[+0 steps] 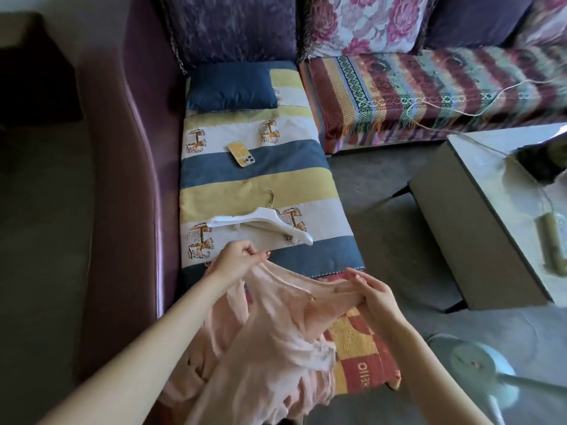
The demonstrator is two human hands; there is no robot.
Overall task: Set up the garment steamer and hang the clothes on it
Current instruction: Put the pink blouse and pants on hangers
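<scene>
A thin pale pink garment point(270, 335) hangs bunched between both hands over the near end of the sofa seat. My left hand point(237, 259) pinches its upper edge at one side. My right hand point(368, 291) grips the gathered fabric at the other side. Just beyond my left hand, a white plastic hanger point(260, 223) with a metal hook lies flat on the striped seat cover point(260, 185). The steamer's pale round base point(478, 372) and part of its pole show at the lower right, on the floor.
A yellow phone point(241, 154) lies further back on the striped cover, with a dark blue pillow point(231, 87) behind it. A low table point(491, 216) stands to the right, carrying a white cable. A patterned red and yellow cloth point(359, 348) lies under the garment.
</scene>
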